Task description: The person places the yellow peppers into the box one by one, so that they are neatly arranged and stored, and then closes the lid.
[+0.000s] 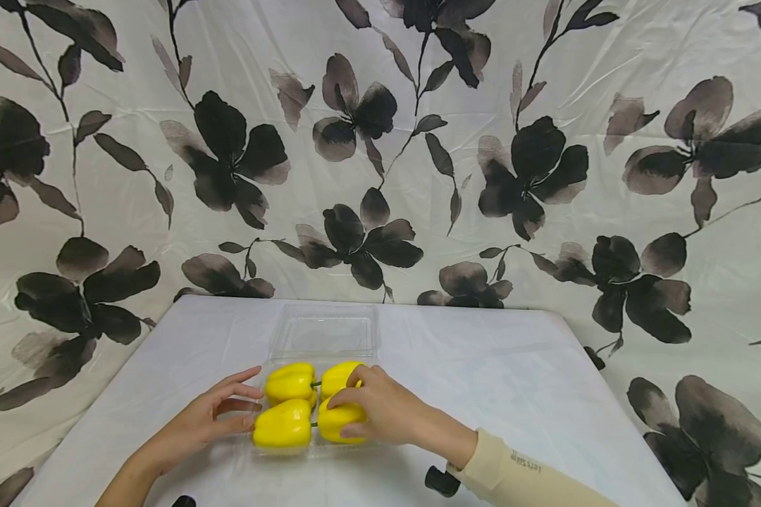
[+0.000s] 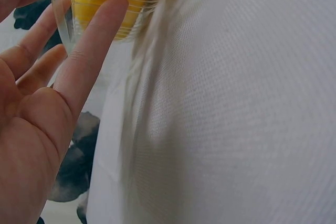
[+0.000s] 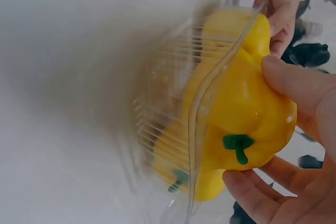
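Several yellow bell peppers point(image 1: 282, 424) sit in a clear plastic clamshell container point(image 1: 325, 338), whose lid lies folded back toward the far side. My right hand point(image 1: 393, 408) holds the near right pepper point(image 3: 247, 98) between thumb and fingers; this pepper has a short green stem in the right wrist view. Part of the far right pepper point(image 1: 339, 377) is hidden behind that hand. On the container's left side, my left hand point(image 1: 212, 415) has its fingers spread and extended by the ridged wall point(image 2: 134, 11). Exact contact there is hard to tell.
A white cloth-covered table point(image 1: 469, 366) carries the container near its front. Behind it hangs a pale curtain point(image 1: 444, 232) with dark flowers. A black device point(image 1: 442, 482) shows beside the right sleeve point(image 1: 514, 468).
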Tool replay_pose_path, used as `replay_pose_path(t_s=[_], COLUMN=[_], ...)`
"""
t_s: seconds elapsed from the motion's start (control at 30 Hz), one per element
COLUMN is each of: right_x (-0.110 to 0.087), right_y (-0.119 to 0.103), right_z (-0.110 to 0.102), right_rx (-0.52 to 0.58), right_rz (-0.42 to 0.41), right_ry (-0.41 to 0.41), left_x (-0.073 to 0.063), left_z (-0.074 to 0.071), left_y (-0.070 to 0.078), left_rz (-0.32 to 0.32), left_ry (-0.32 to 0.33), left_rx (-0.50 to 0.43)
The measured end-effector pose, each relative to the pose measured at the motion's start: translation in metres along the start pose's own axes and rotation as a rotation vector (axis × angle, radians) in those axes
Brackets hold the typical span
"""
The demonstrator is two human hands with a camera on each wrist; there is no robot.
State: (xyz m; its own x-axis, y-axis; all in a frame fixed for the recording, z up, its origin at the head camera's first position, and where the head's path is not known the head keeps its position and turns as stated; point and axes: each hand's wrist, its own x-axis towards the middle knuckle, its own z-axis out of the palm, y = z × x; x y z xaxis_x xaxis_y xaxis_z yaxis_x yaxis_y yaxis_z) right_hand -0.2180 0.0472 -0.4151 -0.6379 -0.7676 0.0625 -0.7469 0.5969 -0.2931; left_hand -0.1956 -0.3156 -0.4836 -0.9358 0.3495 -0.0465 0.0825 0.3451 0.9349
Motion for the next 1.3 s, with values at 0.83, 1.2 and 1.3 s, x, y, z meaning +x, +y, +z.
replay_pose_path(t_s=[0.83, 1.2, 1.3], right_x=[0.001, 0.003, 0.002], right_y=[-0.003, 0.0, 0.0], right_z=[-0.008, -0.015, -0.014], right_rx=[-0.131, -0.132, -0.141], right_rz=[-0.049, -0.074, -0.081], right_ry=[-0.097, -0.163, -0.158], left_x=[0.0, 0.002, 0.002], left_z=[0.001, 0.0, 0.0], left_y=[0.001, -0.001, -0.001], left_rz=[-0.045, -0.044, -0.046], left_ry=[0.01, 0.021, 0.019], left_rx=[-0.001, 0.012, 0.01])
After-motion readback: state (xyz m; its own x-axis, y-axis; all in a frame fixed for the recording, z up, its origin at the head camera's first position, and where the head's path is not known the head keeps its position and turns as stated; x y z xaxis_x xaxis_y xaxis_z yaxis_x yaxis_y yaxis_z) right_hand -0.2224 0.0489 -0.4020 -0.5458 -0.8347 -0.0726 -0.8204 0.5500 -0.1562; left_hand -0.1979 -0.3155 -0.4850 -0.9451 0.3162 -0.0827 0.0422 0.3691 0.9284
